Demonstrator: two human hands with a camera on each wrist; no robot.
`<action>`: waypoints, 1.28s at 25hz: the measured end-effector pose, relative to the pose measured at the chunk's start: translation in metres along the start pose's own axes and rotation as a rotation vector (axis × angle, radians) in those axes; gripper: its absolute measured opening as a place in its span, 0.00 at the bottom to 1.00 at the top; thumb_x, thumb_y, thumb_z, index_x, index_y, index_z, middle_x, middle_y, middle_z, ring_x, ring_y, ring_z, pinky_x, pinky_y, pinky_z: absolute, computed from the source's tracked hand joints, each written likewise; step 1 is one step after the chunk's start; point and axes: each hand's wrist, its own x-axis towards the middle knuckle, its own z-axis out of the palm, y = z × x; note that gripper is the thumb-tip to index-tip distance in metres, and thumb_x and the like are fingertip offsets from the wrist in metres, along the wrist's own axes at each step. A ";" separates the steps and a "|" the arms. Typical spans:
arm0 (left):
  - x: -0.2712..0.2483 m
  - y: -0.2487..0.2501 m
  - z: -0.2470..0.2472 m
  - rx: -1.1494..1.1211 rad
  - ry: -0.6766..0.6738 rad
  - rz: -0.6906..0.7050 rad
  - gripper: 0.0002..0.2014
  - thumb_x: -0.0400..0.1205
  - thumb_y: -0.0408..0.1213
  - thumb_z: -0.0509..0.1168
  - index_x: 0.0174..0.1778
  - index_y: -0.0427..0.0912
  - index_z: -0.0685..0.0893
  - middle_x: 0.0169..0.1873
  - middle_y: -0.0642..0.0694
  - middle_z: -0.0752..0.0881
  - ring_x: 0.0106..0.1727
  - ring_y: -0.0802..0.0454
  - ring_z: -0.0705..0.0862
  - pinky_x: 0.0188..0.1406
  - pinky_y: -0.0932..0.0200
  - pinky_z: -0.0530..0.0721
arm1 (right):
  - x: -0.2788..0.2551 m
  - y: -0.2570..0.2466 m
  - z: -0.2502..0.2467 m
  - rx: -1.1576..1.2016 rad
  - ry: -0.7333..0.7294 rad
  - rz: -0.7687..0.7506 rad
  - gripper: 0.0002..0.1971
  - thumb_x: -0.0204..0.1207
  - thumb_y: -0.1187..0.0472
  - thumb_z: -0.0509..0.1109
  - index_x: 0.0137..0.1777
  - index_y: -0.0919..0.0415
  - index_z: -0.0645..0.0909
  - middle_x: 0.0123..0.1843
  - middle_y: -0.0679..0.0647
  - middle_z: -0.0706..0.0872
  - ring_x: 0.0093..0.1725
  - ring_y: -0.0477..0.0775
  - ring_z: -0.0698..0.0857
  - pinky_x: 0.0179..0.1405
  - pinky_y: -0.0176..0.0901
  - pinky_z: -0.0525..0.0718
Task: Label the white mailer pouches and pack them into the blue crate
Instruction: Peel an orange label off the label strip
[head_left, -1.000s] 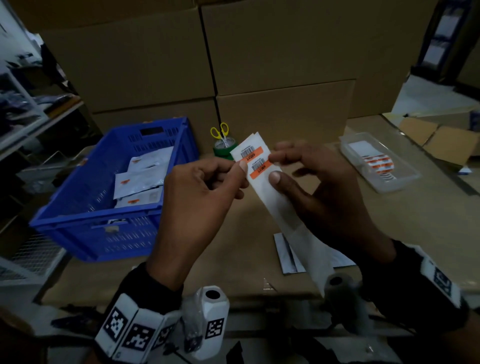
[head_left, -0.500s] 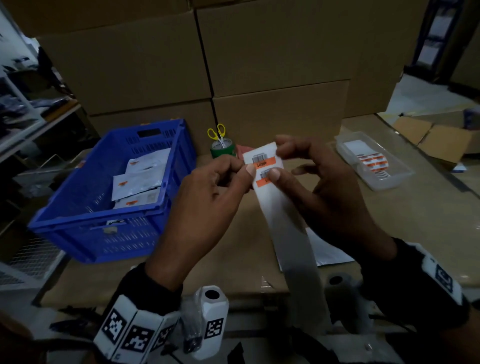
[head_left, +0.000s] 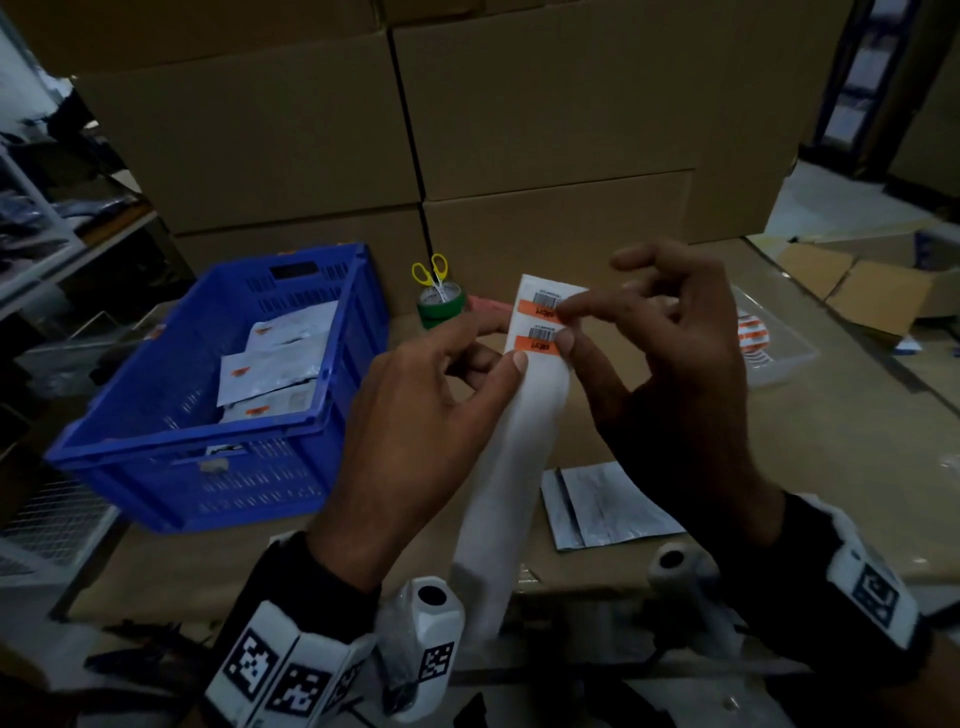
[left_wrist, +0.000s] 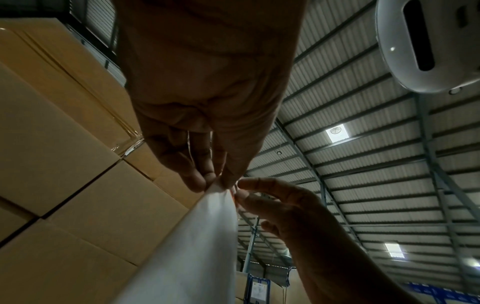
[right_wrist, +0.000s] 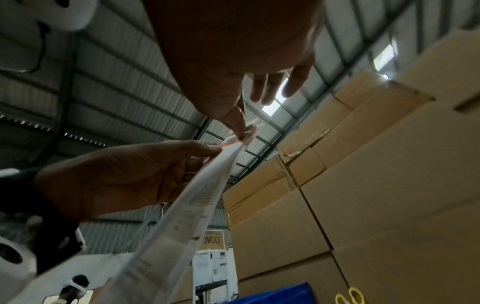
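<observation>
I hold a long white label strip (head_left: 519, 426) upright over the table, with two orange barcode labels (head_left: 535, 344) near its top. My left hand (head_left: 501, 351) pinches the strip's left edge just below the lower label. My right hand (head_left: 565, 326) pinches the right edge at the labels, index tip on the upper one, thumb by the lower one. The left wrist view shows the left hand (left_wrist: 218, 183) gripping the strip (left_wrist: 194, 246). The right hand (right_wrist: 241, 133) nips the strip (right_wrist: 194, 201) in its own wrist view. Two unlabelled white mailer pouches (head_left: 608, 501) lie on the table. The blue crate (head_left: 156, 457) holds several labelled pouches (head_left: 280, 358).
Yellow-handled scissors (head_left: 431, 270) stand in a green tape roll (head_left: 439, 309) behind the hands. A clear tray (head_left: 779, 358) with more orange labels sits at the right. Stacked cardboard boxes (head_left: 571, 130) wall off the back. A wire shelf (head_left: 47, 525) stands at the left.
The strip has swung more upright and hangs straight down. My right index finger has moved onto the upper label's right edge. The left hand keeps its pinch.
</observation>
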 end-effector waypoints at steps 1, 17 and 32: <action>-0.001 0.001 -0.001 0.030 -0.001 0.017 0.12 0.84 0.52 0.68 0.63 0.68 0.83 0.41 0.62 0.87 0.48 0.64 0.86 0.40 0.54 0.89 | 0.001 0.000 -0.001 -0.047 0.003 -0.055 0.09 0.81 0.56 0.78 0.59 0.56 0.91 0.64 0.55 0.82 0.60 0.53 0.79 0.56 0.51 0.79; 0.006 0.005 -0.003 0.589 0.041 0.374 0.13 0.85 0.46 0.66 0.63 0.51 0.89 0.50 0.51 0.90 0.48 0.52 0.85 0.38 0.61 0.74 | 0.005 0.007 -0.004 0.021 -0.055 -0.097 0.08 0.82 0.56 0.78 0.56 0.61 0.91 0.52 0.57 0.86 0.51 0.54 0.85 0.48 0.52 0.83; 0.015 -0.004 -0.010 0.387 0.032 0.405 0.17 0.86 0.51 0.60 0.64 0.52 0.88 0.49 0.55 0.88 0.49 0.57 0.80 0.42 0.58 0.79 | 0.016 0.004 0.000 0.091 -0.033 -0.098 0.07 0.82 0.61 0.78 0.55 0.64 0.91 0.52 0.59 0.86 0.48 0.52 0.85 0.49 0.44 0.83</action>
